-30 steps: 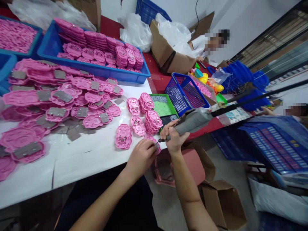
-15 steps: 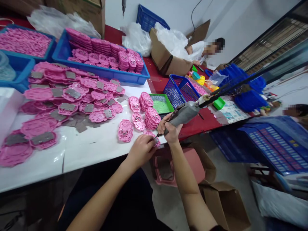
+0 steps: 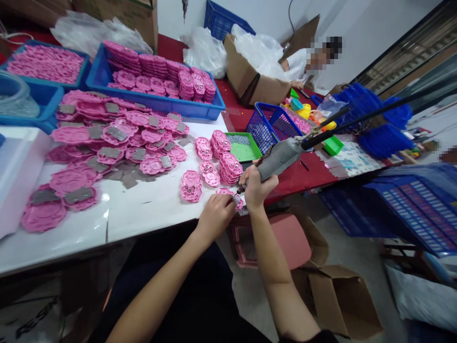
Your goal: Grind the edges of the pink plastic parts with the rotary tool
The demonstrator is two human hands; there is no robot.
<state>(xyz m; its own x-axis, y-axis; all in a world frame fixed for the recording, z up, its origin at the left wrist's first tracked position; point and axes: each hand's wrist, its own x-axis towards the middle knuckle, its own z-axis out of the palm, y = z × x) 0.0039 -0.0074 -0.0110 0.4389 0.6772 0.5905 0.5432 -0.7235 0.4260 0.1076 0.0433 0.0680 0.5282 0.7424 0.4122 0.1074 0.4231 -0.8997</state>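
My right hand (image 3: pixel 257 186) grips a grey powered screwdriver (image 3: pixel 280 157) whose tip points down at a pink plastic part (image 3: pixel 233 196) at the near edge of the white table (image 3: pixel 143 209). My left hand (image 3: pixel 215 214) is closed on that pink part and holds it against the table. Just behind lie short stacks of pink parts (image 3: pixel 228 167) fitted with small round metal pieces. A green tray of tiny screws (image 3: pixel 243 147) sits behind those stacks.
A large heap of pink parts with grey plates (image 3: pixel 107 143) covers the table's left. Blue bins of pink parts (image 3: pixel 160 81) stand behind it. A blue basket (image 3: pixel 271 128), cardboard boxes (image 3: pixel 250 81), a pink stool (image 3: pixel 282 238) and another person (image 3: pixel 307 62) are nearby.
The view has shifted a little rightward and down. Both hands stay at the same pink part, with the screwdriver tip still on it.
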